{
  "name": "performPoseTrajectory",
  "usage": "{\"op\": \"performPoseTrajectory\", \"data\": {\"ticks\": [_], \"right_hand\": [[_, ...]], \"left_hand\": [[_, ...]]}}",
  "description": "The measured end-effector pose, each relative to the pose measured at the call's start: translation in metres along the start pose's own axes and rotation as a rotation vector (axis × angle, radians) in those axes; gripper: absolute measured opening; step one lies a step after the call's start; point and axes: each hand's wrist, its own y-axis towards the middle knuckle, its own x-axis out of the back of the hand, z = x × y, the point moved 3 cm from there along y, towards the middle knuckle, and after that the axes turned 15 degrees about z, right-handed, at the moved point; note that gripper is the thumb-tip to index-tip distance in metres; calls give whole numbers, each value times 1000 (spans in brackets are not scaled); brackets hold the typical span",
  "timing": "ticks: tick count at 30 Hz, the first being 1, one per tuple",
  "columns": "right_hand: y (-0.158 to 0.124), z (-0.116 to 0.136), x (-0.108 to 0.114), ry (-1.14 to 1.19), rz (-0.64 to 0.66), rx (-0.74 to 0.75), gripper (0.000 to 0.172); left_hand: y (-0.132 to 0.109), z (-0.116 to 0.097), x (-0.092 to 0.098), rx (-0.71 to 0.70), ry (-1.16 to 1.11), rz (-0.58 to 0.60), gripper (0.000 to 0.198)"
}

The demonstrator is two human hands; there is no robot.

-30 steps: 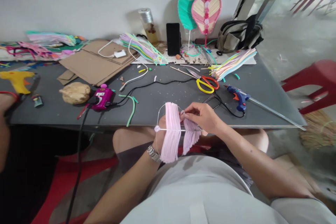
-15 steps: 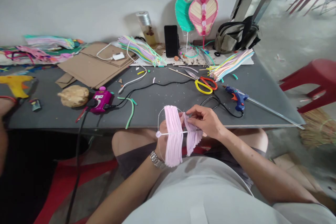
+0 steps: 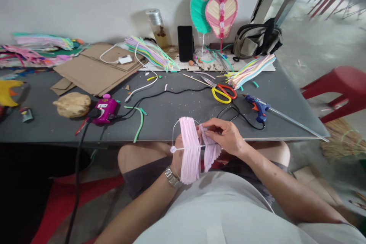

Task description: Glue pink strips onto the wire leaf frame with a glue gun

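Note:
Over my lap, at the table's front edge, is a small fan of pink and lilac pipe cleaners [image 3: 190, 164] on a thin wire frame with a central stem. My left hand [image 3: 177, 151] is behind the fan and grips it; the pink strips hide most of its fingers. A round lilac pompom-like knob [image 3: 173, 149] sits at the stem's left end. My right hand [image 3: 227, 134] pinches a lilac pipe cleaner [image 3: 203, 132] at the fan's upper side, thumb and fingers together. A gap separates the pink band from the lilac section.
Scissors [image 3: 221, 94], a blue glue gun [image 3: 259, 108] and a bundle of pipe cleaners [image 3: 251, 71] lie beyond my right hand. A magenta power socket [image 3: 105, 110] with black cords is at left, beside cardboard [image 3: 94, 70]. Two finished fans [image 3: 221, 15] lean by the wall.
The view has shifted slightly, so the table items at left sit further left. Another person's arm at the left edge is out of view. My hands keep nearly the same hold on the fan.

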Motion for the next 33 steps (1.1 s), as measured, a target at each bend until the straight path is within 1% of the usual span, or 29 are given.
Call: {"op": "performPoseTrajectory", "data": {"ticks": [5,9,11,15,16,18,21,25,28,33], "right_hand": [[2,0,1,53,16,2,22],[2,0,2,77,38,-14,21],[1,0,2,99,50,-19,20],[1,0,2,137,70,-21,22],[0,-1,2,141,76,-25,22],[-1,-4,1,144,85,-40,23],[-6,-9,0,133,74,-72,23],[-11,-11,1,90,43,-115,23],[-13,-6,3,43,27,-123,18],[-11,-1,3,23,41,-103,15]], "left_hand": [[-4,-3,-7,34,-89,-29,25],[-5,-6,-12,74,-84,14,26],[-5,-7,-12,90,-42,10,28],[-5,-11,-10,79,114,-88,32],[-5,-12,-10,71,130,-97,32],[-5,-12,-12,88,106,-70,31],[-5,-5,-12,155,50,-34,28],[-4,2,-8,114,43,-78,24],[-2,5,-8,102,21,-78,25],[-3,-1,-12,84,43,-77,26]]}}
